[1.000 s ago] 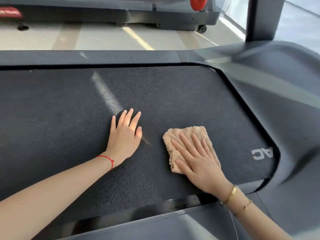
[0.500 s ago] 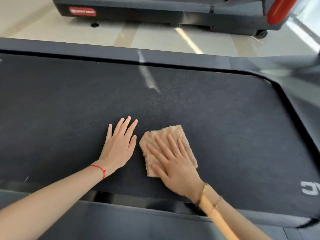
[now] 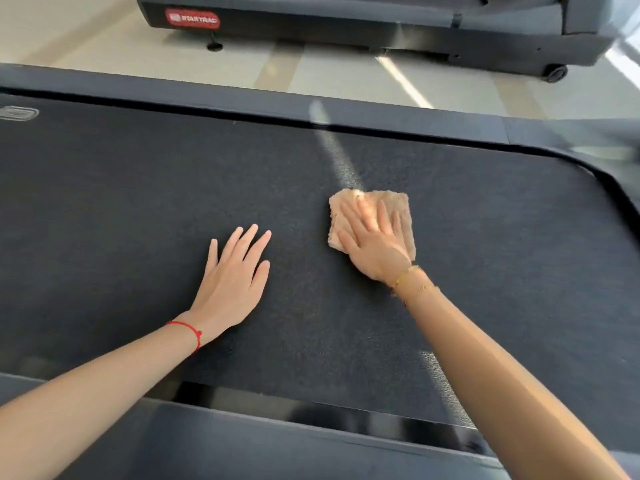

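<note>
A folded beige cloth (image 3: 398, 206) lies on the black treadmill belt (image 3: 138, 202). My right hand (image 3: 372, 240) presses flat on the cloth with straight, spread fingers, covering most of it. My left hand (image 3: 235, 275) rests flat on the bare belt to the left of the cloth, fingers straight and a clear gap between hand and cloth. A red string is on my left wrist, gold bracelets on my right.
Grey side rails (image 3: 242, 98) frame the belt at the far and near edges, curving round at the right. Another treadmill base (image 3: 346, 26) with a red label stands on the pale floor beyond.
My right hand has slid the cloth away from me and to the right, farther up the belt. My left hand stays flat on the belt. The view has shifted left.
</note>
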Tool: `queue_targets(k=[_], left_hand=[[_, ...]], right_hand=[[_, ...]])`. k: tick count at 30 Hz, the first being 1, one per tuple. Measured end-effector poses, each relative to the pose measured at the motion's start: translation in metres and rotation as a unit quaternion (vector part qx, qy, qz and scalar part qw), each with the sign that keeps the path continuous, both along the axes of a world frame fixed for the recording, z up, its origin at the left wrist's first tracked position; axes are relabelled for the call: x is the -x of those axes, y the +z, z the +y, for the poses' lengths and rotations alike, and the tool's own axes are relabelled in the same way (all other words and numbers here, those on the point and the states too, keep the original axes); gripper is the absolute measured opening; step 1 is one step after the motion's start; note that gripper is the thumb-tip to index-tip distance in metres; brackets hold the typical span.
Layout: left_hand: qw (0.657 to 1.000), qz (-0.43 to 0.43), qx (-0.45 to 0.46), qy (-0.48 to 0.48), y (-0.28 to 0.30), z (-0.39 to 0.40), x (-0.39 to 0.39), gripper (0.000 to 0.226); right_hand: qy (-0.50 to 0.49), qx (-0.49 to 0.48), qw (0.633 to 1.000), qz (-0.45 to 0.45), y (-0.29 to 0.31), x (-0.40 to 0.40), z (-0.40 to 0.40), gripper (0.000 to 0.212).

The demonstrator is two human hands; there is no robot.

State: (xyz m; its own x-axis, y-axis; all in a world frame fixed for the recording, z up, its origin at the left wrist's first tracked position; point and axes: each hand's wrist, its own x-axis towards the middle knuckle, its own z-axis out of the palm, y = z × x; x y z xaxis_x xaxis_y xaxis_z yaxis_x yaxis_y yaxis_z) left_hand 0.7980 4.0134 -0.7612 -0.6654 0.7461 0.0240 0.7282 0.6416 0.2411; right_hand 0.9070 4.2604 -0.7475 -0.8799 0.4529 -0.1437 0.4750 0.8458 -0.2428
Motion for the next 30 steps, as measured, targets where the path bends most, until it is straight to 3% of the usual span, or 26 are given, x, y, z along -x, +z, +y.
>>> queue_targets(k=[7,11,16,21,26,30], left_hand=[[1.0,-0.009,0.007,0.027,0.0,-0.038,0.06,0.057],[1.0,0.013,0.021,0.012,-0.002,-0.059,0.093,0.059],[0.999,0.02,0.024,0.012,-0.002,-0.08,0.12,0.059],[1.0,0.006,0.008,0.004,-0.005,-0.086,0.125,0.058],[1.0,0.016,-0.01,0.004,-0.005,-0.088,0.122,0.057],[1.0,0.013,0.001,-0.005,-0.004,-0.089,0.123,0.057]], right_hand=[[0.141,-0.044,0.988,0.046,-0.005,-0.057,-0.102,0.055],[0.068,-0.059,0.995,0.043,-0.005,-0.051,-0.078,0.054],[-0.09,-0.009,0.996,-0.008,0.0,0.03,-0.041,0.055],[0.006,-0.036,0.999,0.012,-0.003,0.068,-0.122,0.056],[0.114,-0.05,0.992,0.026,-0.004,0.022,-0.182,0.056],[-0.004,-0.071,0.997,-0.001,0.0,-0.02,-0.166,0.056]])
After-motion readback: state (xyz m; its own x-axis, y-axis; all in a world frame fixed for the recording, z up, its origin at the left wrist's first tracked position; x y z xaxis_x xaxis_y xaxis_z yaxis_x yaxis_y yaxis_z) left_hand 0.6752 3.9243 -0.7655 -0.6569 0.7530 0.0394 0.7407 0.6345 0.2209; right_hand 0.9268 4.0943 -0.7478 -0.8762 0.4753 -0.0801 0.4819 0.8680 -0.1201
